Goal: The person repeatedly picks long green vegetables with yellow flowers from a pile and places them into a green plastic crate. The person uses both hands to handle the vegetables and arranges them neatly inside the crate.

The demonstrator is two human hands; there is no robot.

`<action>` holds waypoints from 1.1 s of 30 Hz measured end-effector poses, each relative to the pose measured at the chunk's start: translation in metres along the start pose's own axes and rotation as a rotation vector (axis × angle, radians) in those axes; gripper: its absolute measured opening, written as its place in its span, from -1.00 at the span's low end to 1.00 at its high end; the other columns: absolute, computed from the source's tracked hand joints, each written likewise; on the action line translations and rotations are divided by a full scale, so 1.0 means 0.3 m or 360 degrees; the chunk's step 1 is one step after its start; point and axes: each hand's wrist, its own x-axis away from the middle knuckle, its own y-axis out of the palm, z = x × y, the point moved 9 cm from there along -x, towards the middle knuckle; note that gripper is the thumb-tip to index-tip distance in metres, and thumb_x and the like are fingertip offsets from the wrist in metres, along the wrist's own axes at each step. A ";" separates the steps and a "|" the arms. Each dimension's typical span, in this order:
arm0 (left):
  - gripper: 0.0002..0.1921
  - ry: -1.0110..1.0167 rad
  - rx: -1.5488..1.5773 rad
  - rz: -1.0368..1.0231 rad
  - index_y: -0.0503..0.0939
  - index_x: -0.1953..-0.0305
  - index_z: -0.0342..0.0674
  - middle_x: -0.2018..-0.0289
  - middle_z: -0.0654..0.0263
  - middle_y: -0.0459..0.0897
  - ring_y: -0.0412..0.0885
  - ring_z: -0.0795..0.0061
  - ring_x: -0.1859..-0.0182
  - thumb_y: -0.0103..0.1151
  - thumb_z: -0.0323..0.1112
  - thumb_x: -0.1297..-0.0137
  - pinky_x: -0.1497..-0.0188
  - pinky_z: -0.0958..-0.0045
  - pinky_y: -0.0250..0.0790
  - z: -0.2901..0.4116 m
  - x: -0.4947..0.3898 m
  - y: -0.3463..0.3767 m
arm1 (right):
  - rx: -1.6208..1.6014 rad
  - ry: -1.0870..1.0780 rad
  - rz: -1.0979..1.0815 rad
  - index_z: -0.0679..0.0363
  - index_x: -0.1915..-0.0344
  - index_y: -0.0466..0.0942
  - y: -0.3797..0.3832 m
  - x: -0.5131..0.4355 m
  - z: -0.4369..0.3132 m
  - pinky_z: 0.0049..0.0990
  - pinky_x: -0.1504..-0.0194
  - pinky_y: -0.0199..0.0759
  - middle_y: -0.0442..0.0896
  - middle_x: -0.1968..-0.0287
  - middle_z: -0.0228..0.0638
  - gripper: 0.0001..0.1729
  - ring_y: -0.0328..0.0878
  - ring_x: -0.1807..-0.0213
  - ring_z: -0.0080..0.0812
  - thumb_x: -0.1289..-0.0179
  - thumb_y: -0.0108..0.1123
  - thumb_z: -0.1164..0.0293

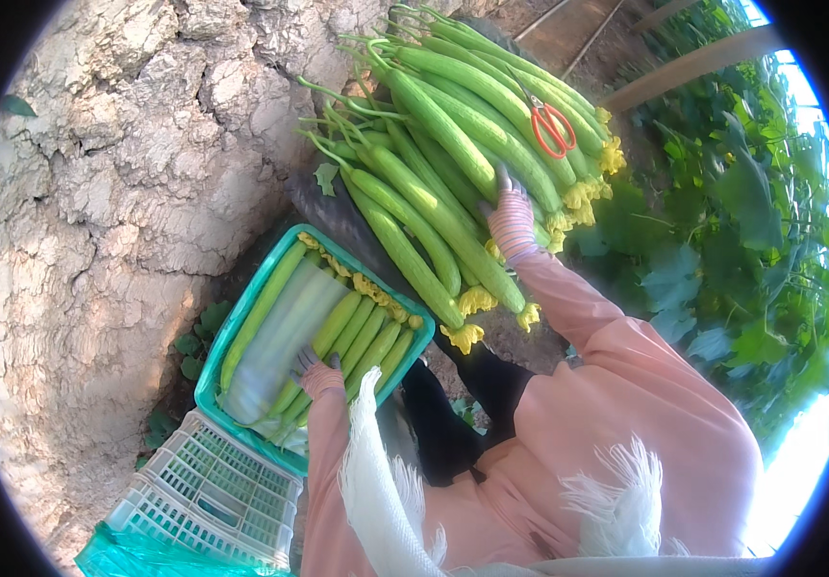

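A large pile of long green luffa gourds (414,202) with yellow blossoms at their ends lies on dark sheeting. Gloved in a striped glove, my right hand (513,216) rests against the blossom end of one gourd in the pile; whether it grips is unclear. Red-handled scissors (550,130) lie on top of the gourds. Below the pile is a crate lined with green plastic (205,382), holding several luffas and a translucent plastic sheet (281,339). Over the crate, my gloved left hand (317,373) touches the luffas beside the sheet, fingers apart.
A white slatted plastic crate (205,490) stands against the lined crate, with green plastic (155,555) at its lower end. A cracked earth bank (119,166) rises at the left. Leafy vines (732,216) and a post (696,66) are at the right.
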 end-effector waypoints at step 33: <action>-0.15 -0.0056 0.0245 -0.0209 0.06 -0.46 -0.15 -0.48 0.14 0.12 0.08 0.14 -0.50 0.04 0.19 -0.29 -0.51 0.00 -0.16 0.040 0.012 -0.059 | 0.0021 -0.0326 -0.0068 0.13 -0.12 0.44 -0.072 0.019 -0.075 -0.06 -0.10 0.41 0.56 -0.06 -0.07 -0.45 0.49 -0.11 0.02 -0.12 0.35 0.32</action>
